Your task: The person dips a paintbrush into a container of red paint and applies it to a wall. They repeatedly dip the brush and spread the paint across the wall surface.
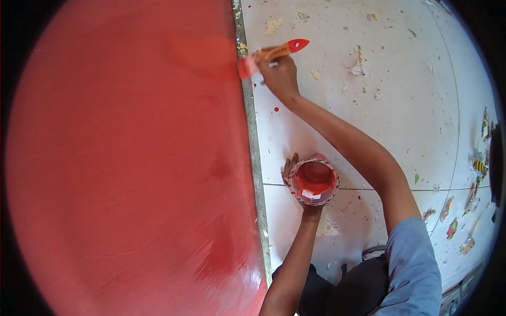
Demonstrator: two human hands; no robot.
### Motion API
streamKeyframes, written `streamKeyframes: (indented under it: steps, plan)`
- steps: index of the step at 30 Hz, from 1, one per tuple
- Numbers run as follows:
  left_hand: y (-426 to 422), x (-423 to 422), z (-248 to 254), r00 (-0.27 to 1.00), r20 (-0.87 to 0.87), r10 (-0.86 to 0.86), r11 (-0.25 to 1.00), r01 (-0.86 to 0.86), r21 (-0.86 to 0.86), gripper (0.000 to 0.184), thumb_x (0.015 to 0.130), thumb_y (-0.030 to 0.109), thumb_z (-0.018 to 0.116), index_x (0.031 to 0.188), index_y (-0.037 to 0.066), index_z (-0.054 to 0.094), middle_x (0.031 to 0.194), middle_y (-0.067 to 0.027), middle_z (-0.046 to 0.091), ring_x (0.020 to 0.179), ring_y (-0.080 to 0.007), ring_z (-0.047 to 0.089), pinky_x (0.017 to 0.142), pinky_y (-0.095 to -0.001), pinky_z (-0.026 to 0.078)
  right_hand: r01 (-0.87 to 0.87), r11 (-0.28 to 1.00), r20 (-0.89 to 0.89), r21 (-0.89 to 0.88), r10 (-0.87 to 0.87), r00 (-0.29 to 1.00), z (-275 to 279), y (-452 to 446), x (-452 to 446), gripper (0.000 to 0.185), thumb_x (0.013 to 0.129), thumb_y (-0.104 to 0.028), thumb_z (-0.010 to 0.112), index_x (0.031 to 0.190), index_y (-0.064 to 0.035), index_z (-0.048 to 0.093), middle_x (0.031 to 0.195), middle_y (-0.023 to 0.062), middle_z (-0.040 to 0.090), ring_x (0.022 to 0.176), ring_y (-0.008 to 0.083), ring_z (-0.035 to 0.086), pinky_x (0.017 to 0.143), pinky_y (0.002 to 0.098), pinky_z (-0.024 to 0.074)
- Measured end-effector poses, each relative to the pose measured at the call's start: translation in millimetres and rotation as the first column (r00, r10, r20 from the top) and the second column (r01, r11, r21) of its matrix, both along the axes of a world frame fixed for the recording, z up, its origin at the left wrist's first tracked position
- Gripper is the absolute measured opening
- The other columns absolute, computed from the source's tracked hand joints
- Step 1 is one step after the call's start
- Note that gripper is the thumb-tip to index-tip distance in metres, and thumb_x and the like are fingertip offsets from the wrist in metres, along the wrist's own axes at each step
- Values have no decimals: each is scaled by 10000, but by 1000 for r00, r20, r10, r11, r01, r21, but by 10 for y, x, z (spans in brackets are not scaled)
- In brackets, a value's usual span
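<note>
My right hand [280, 76] is closed around the handle of a paintbrush [278, 51], whose red-tipped end points up and to the right. Red paint covers the bristles, which are at the right edge of a large red-painted surface [142, 147]. Below, my left hand [288, 169] holds a round tub [337, 181] from underneath and the side, fingers showing at its left rim. Red paint coats the inside of the tub, and a small white patch shows near its lower inner wall. The tub hides most of my left palm.
A narrow grey, paint-flecked edge [254, 152] runs between the red surface and the pale tiled floor [379, 121]. Scraps and flakes are scattered over the tiles, with colourful bits [478, 167] at the far right. A red drip [276, 109] marks the floor near the edge.
</note>
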State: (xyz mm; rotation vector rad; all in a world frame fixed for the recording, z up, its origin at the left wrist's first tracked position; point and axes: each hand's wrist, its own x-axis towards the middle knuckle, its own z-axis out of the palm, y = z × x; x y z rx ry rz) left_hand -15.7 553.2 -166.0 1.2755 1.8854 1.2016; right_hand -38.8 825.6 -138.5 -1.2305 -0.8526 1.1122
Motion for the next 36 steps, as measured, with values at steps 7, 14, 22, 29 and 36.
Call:
streamKeyframes:
  steps: [7, 14, 22, 29, 36]
  plan:
    - [4, -25, 10, 997, -65, -34, 999, 32, -38, 857, 589, 500, 721, 1259, 103, 365, 1321, -112, 359, 1274, -255, 235, 1081, -428, 72, -127, 972, -30, 197, 136, 990, -60, 17, -5, 271, 769, -144, 625, 995, -16, 547, 855, 80, 620, 659, 111, 588, 452, 217, 503]
    - [79, -1, 143, 999, -12, -41, 998, 41, -53, 828, 591, 488, 725, 1239, 105, 383, 1316, -108, 363, 1274, -258, 227, 1080, -431, 71, -72, 988, -84, 139, 85, 993, 19, 91, -100, 235, 754, -140, 627, 949, -20, 576, 819, 73, 636, 700, 139, 613, 570, 252, 491]
    - [-79, -50, -72, 992, -110, -60, 995, 51, -84, 850, 595, 479, 732, 1249, 98, 346, 1316, -106, 349, 1270, -258, 232, 1080, -429, 89, -135, 989, -248, 57, 145, 958, 186, 90, 16, 285, 768, -87, 610, 1026, 11, 540, 856, 82, 608, 660, 107, 587, 476, 224, 524]
    - [-90, -35, -109, 999, 30, -21, 999, 23, -48, 942, 569, 481, 752, 1284, 97, 274, 1336, -100, 304, 1268, -260, 245, 1083, -412, 96, -59, 994, -260, 88, 80, 962, 141, 104, 81, 288, 771, -96, 622, 1024, 8, 531, 854, 77, 606, 709, 108, 592, 451, 212, 501]
    - [-10, -39, 55, 980, -184, -81, 992, 61, -111, 836, 603, 547, 690, 1235, 99, 375, 1317, -117, 350, 1268, -267, 245, 1079, -429, 77, -174, 984, -207, 33, 177, 962, 282, -151, 254, 285, 729, -178, 645, 952, -21, 562, 776, 65, 617, 584, 103, 587, 453, 221, 493]
